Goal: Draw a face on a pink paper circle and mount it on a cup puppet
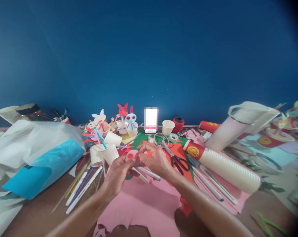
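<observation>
A small pink paper cutout (pixel 130 156) with red round spots is pinched by my left hand (pixel 117 173), thumb in front. From the other side, the bent fingers of my right hand (pixel 157 160) press together on the cutout's right part; its fingertips partly hide it. Below both hands lies a pink paper sheet (pixel 149 201) with cut-out edges. White pens (pixel 149 173) rest on it just under my fingers. Black-handled scissors (pixel 180 162) lie to the right of my right hand, on red paper (pixel 178 147).
Paper cups (pixel 111 153) stand and lie at left, near paper animal figures (pixel 131 119). Several pens (pixel 84 191) lie left, beside a plastic bag (pixel 62 141). At right are a stack of cups (pixel 230 169), a pitcher (pixel 223 128) and a tape roll (pixel 173 137). A blue wall (pixel 149 59) rises behind.
</observation>
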A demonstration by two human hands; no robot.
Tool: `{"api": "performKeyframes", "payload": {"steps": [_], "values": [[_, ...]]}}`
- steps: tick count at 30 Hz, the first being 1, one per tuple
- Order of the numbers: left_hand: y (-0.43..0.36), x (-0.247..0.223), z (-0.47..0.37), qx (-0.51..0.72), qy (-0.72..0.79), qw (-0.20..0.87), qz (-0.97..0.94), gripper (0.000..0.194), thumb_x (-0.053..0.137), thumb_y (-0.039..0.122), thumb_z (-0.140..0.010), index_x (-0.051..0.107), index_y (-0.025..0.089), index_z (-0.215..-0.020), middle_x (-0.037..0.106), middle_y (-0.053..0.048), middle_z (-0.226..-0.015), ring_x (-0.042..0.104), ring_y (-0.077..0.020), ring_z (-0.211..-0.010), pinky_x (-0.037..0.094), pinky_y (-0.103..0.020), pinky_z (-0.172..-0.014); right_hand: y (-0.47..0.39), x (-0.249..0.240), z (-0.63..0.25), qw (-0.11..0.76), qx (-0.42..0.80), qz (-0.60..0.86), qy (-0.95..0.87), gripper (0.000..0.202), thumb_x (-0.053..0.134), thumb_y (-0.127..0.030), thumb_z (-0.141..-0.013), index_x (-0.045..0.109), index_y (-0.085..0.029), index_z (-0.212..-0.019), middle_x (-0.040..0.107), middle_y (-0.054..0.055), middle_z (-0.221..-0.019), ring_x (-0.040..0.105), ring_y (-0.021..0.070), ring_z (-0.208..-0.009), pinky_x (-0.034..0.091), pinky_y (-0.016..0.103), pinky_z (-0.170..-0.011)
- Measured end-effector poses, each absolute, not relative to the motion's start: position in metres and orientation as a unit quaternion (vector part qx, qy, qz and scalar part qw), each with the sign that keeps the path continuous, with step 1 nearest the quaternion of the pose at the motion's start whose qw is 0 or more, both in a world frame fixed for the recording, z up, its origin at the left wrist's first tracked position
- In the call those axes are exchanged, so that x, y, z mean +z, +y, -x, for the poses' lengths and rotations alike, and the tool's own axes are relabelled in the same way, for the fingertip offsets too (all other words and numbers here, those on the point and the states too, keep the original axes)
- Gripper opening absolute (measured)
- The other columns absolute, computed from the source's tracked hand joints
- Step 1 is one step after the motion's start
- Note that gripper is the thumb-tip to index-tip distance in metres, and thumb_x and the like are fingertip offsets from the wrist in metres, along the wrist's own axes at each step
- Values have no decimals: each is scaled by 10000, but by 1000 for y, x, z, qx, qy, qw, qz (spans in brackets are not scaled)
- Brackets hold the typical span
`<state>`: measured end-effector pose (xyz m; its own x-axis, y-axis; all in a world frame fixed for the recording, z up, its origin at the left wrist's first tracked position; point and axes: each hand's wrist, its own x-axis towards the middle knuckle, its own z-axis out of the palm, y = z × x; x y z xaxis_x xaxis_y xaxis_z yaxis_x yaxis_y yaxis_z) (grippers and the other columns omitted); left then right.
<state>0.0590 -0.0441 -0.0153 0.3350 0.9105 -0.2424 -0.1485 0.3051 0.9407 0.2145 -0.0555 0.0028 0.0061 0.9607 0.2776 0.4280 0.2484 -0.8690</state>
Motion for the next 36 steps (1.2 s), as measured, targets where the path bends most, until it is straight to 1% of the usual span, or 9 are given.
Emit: {"api": "performKeyframes", "payload": {"steps": [7,13,17,21,24,26,31,33,36], "values": [[-45,-17,-59,394,430,673,-456,325,756,428,-688,695,136,-818,706,-66,-750,647,-183,-665,494,-251,-535,-56,4,-215,457,270,540,-654,140,548,-82,-733,581,-189,-649,683,28,-902,601,175,-859,410,295,-798],[-44,-20,-61,403,440,675,-434,317,795,393,-652,692,127,-791,692,-56,-713,630,-165,-638,489,-230,-511,-56,1,-213,454,233,543,-666,122,573,-98,-729,583,-198,-659,678,20,-891,598,180,-868,396,303,-818],[-44,-19,-65,418,443,682,-405,308,802,384,-628,666,136,-749,666,-26,-653,616,-149,-587,494,-224,-489,-56,-3,-211,451,224,559,-659,93,567,-118,-734,593,-207,-730,670,19,-886,588,188,-857,407,323,-813],[-44,-18,-66,425,438,701,-368,285,801,349,-612,635,144,-723,654,-12,-646,651,-167,-617,510,-229,-495,-54,-5,-212,464,300,551,-625,100,575,-188,-754,604,-201,-849,649,20,-884,591,184,-844,444,310,-766],[-43,-17,-66,428,431,714,-350,288,795,324,-605,640,144,-767,670,-27,-684,688,-209,-684,512,-231,-478,-51,-2,-214,483,409,513,-580,107,531,-186,-761,605,-191,-839,631,9,-838,596,160,-796,462,272,-710],[-42,-16,-66,431,430,716,-342,302,795,305,-600,641,146,-805,677,-31,-704,700,-229,-712,513,-231,-467,-49,-1,-215,490,449,502,-553,123,495,-201,-781,614,-188,-808,616,3,-783,582,153,-754,454,259,-667],[-42,-18,-69,438,438,711,-332,267,796,273,-585,614,146,-733,674,-37,-686,710,-251,-754,502,-210,-459,-49,0,-215,491,469,500,-538,230,469,-297,-835,643,-176,-746,600,10,-737,557,154,-724,431,249,-622],[-43,-20,-69,441,440,708,-332,251,791,270,-588,605,146,-702,675,-41,-686,709,-251,-768,510,-212,-480,-49,-2,-214,489,475,500,-535,227,499,-318,-827,633,-173,-716,580,-4,-687,545,139,-665,426,243,-601],[-44,-23,-70,441,444,706,-331,245,788,278,-590,607,147,-693,676,-45,-680,704,-248,-766,525,-227,-511,-49,-5,-212,481,477,509,-531,161,550,-281,-790,628,-177,-696,578,-24,-650,549,122,-619,433,227,-576]]}}
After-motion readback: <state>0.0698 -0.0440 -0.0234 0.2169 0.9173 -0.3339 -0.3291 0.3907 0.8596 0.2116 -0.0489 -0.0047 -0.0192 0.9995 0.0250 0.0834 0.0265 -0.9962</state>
